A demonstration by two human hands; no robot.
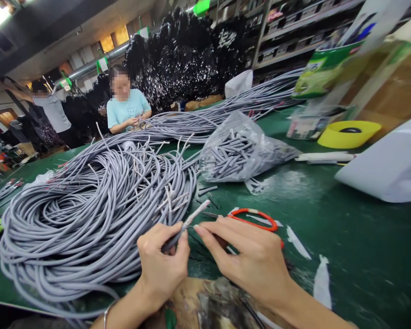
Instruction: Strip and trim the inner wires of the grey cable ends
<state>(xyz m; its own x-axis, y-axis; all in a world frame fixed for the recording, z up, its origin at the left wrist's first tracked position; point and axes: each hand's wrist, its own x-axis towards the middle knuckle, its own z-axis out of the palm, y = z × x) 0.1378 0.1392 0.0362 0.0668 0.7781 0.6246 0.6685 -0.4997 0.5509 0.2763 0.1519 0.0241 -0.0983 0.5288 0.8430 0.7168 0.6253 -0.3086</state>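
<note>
- Black, glossy bundles [178,59] fill the background beside metal shelves [291,34], beyond the green bench [366,242] where I work.
- Across the left of the bench spreads a great heap of grey cables [48,256], some with pale, frayed ends; my elbows do best clear of it, so nothing drags on the piece I hold.
- Just right of the heap sits a clear plastic bag [241,153] full of short grey pieces.
- My right hand [201,228] has thumb and forefinger drawn almost together beside the braid; whether they pinch a fine strand, I cannot tell. A light, fingertip touch seems right here.
- My left hand [164,260] grips the held cable [172,242] between thumb and fingers, in front of me above the bench. I judge a firm pinch close to the sheath's edge best, so the end cannot twist.
- Red-handled scissors [250,210] lie just beyond my right hand, partly hidden by it; I should mind their blade.
- From the cable's sheath pokes the braided end [197,213], pointing away from me. Teasing it gently, few strands at once, should spare the inside.
</note>
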